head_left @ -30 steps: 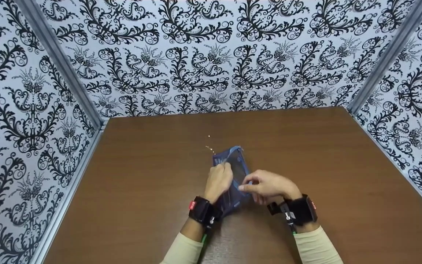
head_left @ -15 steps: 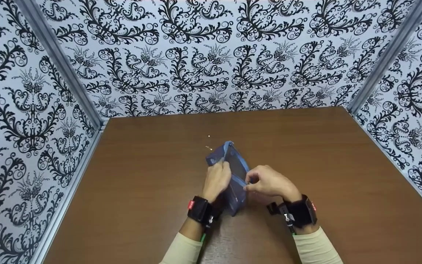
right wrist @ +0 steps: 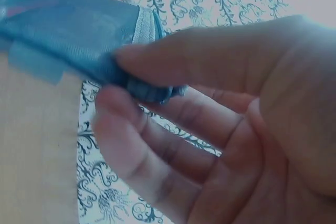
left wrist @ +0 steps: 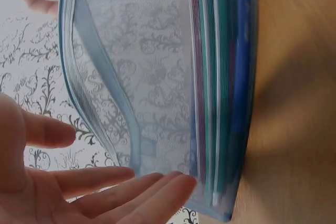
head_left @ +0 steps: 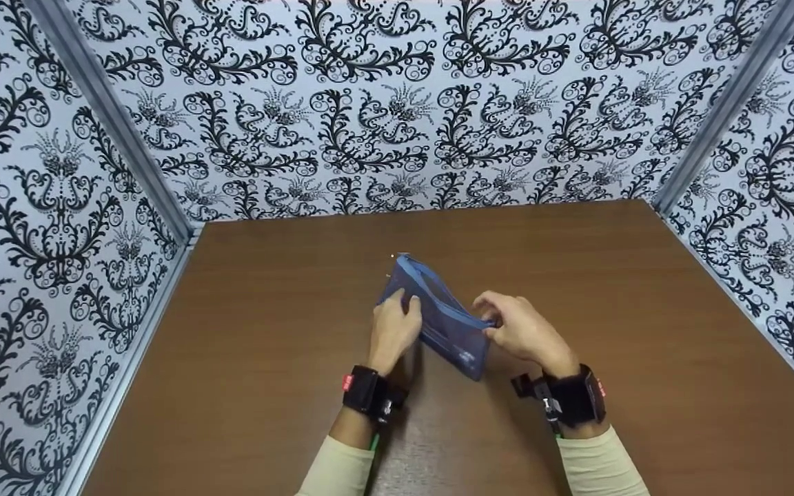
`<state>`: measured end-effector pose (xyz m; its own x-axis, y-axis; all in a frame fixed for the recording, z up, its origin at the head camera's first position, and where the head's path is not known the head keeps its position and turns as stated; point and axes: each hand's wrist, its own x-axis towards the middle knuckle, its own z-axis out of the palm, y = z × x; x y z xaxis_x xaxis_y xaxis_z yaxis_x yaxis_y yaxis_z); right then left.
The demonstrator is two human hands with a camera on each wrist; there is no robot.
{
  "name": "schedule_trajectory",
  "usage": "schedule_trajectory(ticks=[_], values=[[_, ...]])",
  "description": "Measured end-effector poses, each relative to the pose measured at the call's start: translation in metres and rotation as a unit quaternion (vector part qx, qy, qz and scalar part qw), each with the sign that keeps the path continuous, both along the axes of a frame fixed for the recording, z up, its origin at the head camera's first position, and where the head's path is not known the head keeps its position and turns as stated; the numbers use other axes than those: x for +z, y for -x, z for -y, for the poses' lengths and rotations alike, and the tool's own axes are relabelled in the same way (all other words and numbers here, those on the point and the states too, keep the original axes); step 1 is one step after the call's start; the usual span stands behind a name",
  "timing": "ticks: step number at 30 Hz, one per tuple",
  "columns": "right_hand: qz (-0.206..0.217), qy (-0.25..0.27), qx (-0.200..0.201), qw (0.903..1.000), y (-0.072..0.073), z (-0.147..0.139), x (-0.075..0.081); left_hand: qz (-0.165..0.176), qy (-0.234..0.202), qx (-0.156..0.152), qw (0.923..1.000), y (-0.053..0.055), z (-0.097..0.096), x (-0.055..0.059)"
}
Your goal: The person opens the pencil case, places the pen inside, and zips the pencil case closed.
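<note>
A blue see-through mesh pencil pouch (head_left: 449,324) stands tilted between the hands in the head view, its zip along the top edge gaping open. Several long slim pencils (left wrist: 210,77), green, white and purplish, show through the mesh along the bottom in the left wrist view, with a blue pen (left wrist: 241,56) beside them. My right hand (head_left: 524,327) pinches the near right end of the zip (right wrist: 149,87) between thumb and fingers. At the pouch's left side, my left hand (head_left: 395,331) has its fingers extended, fingertips right at the mesh.
The brown wooden table (head_left: 266,344) spreads around the hands. A tiny bright speck (head_left: 392,255) lies just beyond the pouch's far end. Patterned wall panels (head_left: 383,103) with grey metal posts (head_left: 128,138) stand at the back and sides.
The pouch has turned, its far end swinging left and its near end right, so its side faces me more. My right hand has moved right with the zip end; the left has loosened and shifted left.
</note>
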<state>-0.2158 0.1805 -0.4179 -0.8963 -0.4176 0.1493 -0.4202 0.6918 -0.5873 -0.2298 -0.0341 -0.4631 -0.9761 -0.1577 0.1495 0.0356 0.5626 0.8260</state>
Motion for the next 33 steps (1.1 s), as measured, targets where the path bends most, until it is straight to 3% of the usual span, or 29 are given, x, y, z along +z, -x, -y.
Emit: schedule_trajectory(ticks=[7, 14, 18, 28, 33], values=[[-0.063, -0.044, -0.048, 0.9959, 0.002, -0.017, 0.006, -0.058, 0.016, 0.054, 0.9967, 0.004, 0.01, -0.001], [-0.062, -0.056, -0.074, 0.9938, 0.006, -0.04, 0.008, -0.062, 0.014, 0.057, 0.9964, 0.005, 0.014, -0.002], [-0.049, -0.057, -0.08, 0.994, 0.007, -0.051, 0.008, -0.046, 0.004, 0.036, 0.9983, 0.005, 0.014, -0.002], [-0.027, -0.064, -0.097, 0.9929, 0.01, -0.063, 0.011, -0.026, -0.053, -0.049, 0.997, 0.008, 0.014, -0.002], [-0.035, -0.058, -0.107, 0.992, 0.011, -0.069, 0.011, -0.018, -0.115, -0.102, 0.988, 0.009, 0.013, -0.003]])
